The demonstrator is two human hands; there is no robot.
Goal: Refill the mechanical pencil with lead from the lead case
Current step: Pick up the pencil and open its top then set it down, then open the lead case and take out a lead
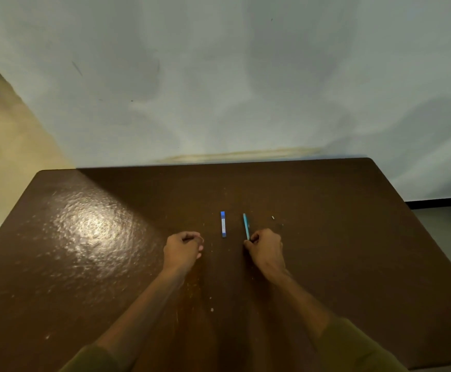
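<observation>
While my right hand (266, 248) is curled around the near end of the teal mechanical pencil (246, 226), I read the step in hand as picking it up off the brown table (353, 251). The pencil lies just right of the blue lead case (223, 224), roughly parallel to it, its far end pointing away from me toward the wall. My fingers are closed on the pencil's near end; whether it has left the table I cannot tell. My left hand (183, 247) rests in a loose fist just left of the lead case, near it but not touching, and holds nothing I can see.

To do this well, I would pinch the barrel with thumb and 2 fingers, lift it straight, and keep the far end clear of the lead case so the case is not knocked. Then the left hand can take the case. A small pale speck (272, 217) lies to the right of the pencil; it is too small to identify, so I would leave it alone.
</observation>
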